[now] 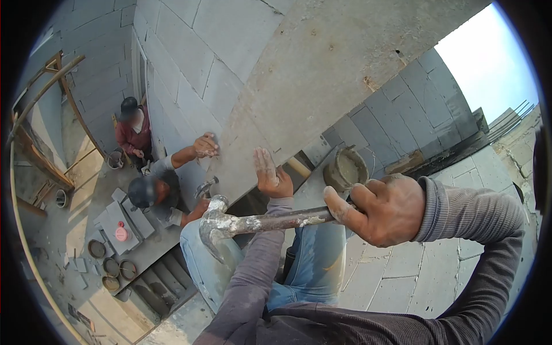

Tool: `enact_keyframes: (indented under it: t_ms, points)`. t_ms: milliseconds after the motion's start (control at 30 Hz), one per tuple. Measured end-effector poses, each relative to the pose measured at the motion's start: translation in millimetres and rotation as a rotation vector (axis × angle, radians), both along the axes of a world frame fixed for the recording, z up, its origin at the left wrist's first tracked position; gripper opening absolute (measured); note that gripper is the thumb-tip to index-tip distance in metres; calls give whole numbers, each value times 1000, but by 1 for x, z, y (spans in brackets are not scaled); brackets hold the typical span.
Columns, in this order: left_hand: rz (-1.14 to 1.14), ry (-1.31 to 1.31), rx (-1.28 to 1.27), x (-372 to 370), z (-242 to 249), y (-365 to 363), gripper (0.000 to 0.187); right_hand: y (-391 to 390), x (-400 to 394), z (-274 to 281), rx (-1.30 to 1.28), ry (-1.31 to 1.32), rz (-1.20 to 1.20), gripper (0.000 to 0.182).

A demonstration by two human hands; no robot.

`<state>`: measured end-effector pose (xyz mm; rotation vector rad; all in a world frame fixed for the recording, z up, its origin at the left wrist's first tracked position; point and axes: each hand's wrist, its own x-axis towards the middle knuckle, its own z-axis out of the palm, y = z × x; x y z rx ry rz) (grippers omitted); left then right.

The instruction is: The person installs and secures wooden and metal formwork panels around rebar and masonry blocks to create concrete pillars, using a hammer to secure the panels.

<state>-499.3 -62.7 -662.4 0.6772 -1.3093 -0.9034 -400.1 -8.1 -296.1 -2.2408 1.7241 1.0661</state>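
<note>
My right hand [376, 210] is wrapped round the handle of a claw hammer [270, 222]. The metal head, spattered with pale mortar, points left above my knee. My left hand [273, 173] lies with its fingers stretched out against the lower part of a long, stained flat panel [328, 63]. This panel slants up to the right across the grey block wall [190, 52]. Just below, a co-worker [150, 192] has one raised hand [204, 145] at the panel's left edge. Another hammer [206, 187] is in that person's other hand.
A mortar-crusted bucket [345, 168] stands on a ledge to the right. Far below, a second person [135, 132] stands by the wall. Loose blocks [132, 215], a pink-lidded jug [121, 232] and several buckets [96, 248] are on the lower level, near steps [158, 287].
</note>
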Motion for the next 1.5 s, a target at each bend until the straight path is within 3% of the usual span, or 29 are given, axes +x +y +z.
enact_keyframes:
  t_ms: [67, 133, 233, 300, 367, 467, 500, 600, 633, 733, 767, 867, 900, 933, 1000, 1067, 1133, 1200, 1267, 1333, 1433, 1467, 1500]
  points:
    - [-67, -30, 11, 6, -6, 1, 42, 8, -33, -15, -41, 240, -291, 48]
    - [-4, 123, -33, -3, -1, -3, 48, 2, -31, -11, -8, 213, -264, 49]
    - [24, 37, -10, 0, 0, 0, 46, 9, -4, -9, -86, -30, 73, 50]
    - [44, 3, -24, 0, 4, -2, 47, 10, -12, -8, -106, 10, -21, 50]
    - [3, 7, -50, -8, -27, 5, 50, 12, -10, -8, -128, 45, -121, 50]
    - [-4, -3, -26, -8, -8, -1, 52, 4, -6, 2, -32, 117, -249, 56]
    - [2, -50, 17, -2, -3, 2, 50, 7, -1, 3, -49, 57, -95, 57]
    - [47, -12, -10, -3, 1, 1, 46, 12, -10, 0, -79, 27, 30, 51]
    - [61, -84, -90, -1, -5, -1, 51, 10, -22, -6, -31, 113, -193, 51]
    - [1, 80, -47, -7, -6, 2, 50, 6, -12, -8, -86, 137, -225, 51]
    - [83, 3, -50, -17, -16, -2, 46, 7, -3, -4, -84, 54, -169, 52]
    - [31, 1, 24, 3, 14, 1, 47, 16, -11, -6, -102, -15, -23, 52]
    - [18, -11, 21, 7, 2, 6, 47, 16, -23, -11, -64, 96, -246, 53]
    - [-22, 2, 4, 1, -9, 6, 48, 17, -19, -12, -72, 99, -255, 53]
    - [-41, 36, -18, -14, -8, -1, 49, 7, -17, -13, -69, 140, -226, 53]
    - [65, -2, 9, -5, 4, 0, 46, 5, 1, -6, -86, -25, -191, 53]
    - [55, -11, 10, -4, 2, 1, 42, 6, 8, -3, -90, -66, 94, 53]
    - [71, -95, -58, -1, -2, -3, 44, 1, -10, -2, -60, -9, 16, 53]
    - [59, -85, -66, 5, 2, -2, 46, 4, -28, -8, -94, 198, -246, 52]
    - [55, -64, -57, 2, 8, -2, 52, -2, -4, 3, -114, 216, -149, 49]
    - [0, -48, -23, -3, -1, -3, 53, 0, 4, 8, -62, 29, 131, 48]
    - [-29, -61, -8, 7, 2, -2, 53, -1, -11, 2, -65, 19, 125, 48]
    - [-33, -65, -10, 9, -6, 2, 53, -4, -32, -5, -30, 72, -99, 47]
